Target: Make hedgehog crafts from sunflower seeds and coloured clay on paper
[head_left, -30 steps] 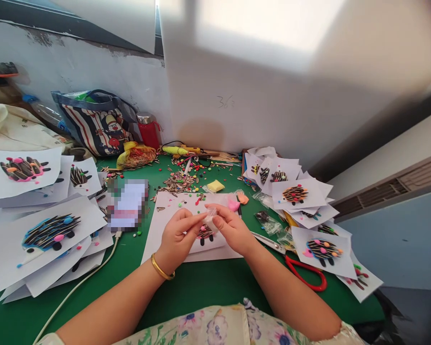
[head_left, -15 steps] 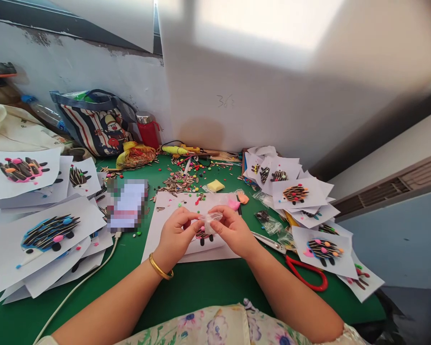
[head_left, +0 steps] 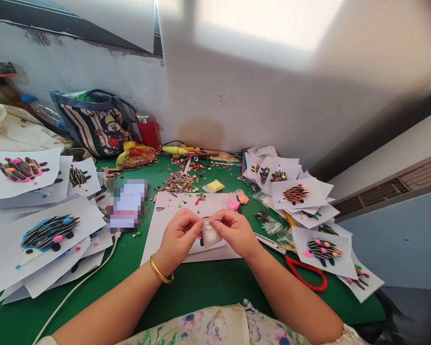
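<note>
My left hand (head_left: 179, 237) and my right hand (head_left: 234, 231) are close together above a white sheet (head_left: 172, 215) on the green table (head_left: 201, 287). Both pinch the top of a small clear plastic bag (head_left: 210, 234) that hangs between them with something white inside. Under the bag, partly hidden, lies a dark seed-and-clay figure on the sheet. A gold bangle (head_left: 160, 271) is on my left wrist.
Paper sheets with seed hedgehog figures (head_left: 50, 232) are piled at left and at right (head_left: 323, 250). Red-handled scissors (head_left: 301, 270) lie right of my right arm. A phone (head_left: 127, 205) with a white cable, loose seeds (head_left: 179, 182), clay bits, a striped bag (head_left: 96, 124) and a red flask (head_left: 148, 129) stand behind.
The small bag has gone from being held up between my fingertips to hanging lower between both hands, and both hands have dropped slightly toward the sheet.
</note>
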`<state>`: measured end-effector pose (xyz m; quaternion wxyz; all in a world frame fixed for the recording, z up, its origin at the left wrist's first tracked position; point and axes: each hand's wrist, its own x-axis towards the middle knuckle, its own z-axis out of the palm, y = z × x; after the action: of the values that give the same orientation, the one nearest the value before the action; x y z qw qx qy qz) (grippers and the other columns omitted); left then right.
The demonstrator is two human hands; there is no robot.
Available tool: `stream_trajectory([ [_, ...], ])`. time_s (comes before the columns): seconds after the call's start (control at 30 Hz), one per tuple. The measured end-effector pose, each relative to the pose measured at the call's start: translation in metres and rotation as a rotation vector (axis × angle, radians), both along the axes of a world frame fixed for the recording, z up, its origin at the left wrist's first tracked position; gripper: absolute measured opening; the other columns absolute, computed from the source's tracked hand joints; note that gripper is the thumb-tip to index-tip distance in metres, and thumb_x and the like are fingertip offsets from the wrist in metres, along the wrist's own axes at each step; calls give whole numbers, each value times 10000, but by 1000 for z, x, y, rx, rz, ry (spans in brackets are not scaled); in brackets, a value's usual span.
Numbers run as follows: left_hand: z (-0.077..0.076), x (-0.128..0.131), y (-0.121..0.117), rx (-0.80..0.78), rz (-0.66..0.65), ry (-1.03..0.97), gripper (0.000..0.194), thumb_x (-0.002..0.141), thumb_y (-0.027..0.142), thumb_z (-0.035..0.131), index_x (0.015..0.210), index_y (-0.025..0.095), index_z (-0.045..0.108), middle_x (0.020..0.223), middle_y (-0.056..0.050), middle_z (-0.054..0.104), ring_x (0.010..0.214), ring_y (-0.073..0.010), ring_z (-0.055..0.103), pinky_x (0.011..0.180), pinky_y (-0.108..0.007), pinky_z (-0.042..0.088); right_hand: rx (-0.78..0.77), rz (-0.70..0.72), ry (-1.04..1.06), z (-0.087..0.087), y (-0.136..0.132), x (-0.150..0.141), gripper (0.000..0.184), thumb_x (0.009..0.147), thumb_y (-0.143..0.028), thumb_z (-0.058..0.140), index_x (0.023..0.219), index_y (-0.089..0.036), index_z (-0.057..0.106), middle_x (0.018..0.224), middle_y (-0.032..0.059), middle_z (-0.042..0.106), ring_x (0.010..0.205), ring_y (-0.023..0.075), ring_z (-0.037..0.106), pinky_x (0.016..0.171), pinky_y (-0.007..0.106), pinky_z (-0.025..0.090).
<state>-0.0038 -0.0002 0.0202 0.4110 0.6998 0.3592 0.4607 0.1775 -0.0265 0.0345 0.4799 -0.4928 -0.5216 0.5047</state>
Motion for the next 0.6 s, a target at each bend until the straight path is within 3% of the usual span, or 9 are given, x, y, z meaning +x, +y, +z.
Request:
stream_trajectory([
  [0.1,0,1,-1,18,2,1,148,895,272,609,773,192,641,750,-12,553,706,-148,522,631,-283,432,8,21,-38,-2,1,0,207,781,-348,701,915,-190,685,887,43,686,778,166,613,709,302,494],
  [0.37,-3,2,0,19,2,-2,111,891,295,630,853,204,681,782,-21,580,720,-152,550,627,-280,454,89,-34,-145,5,-1,1,174,813,-349,654,748,-190,630,733,7,603,698,143,541,654,274,440],
  [0.6,2,2,-2,70,17,9,125,889,248,610,776,197,629,746,-10,544,696,-146,517,614,-277,437,195,28,-264,8,-2,0,47,817,-242,613,818,-206,642,824,23,641,778,163,575,711,290,462],
])
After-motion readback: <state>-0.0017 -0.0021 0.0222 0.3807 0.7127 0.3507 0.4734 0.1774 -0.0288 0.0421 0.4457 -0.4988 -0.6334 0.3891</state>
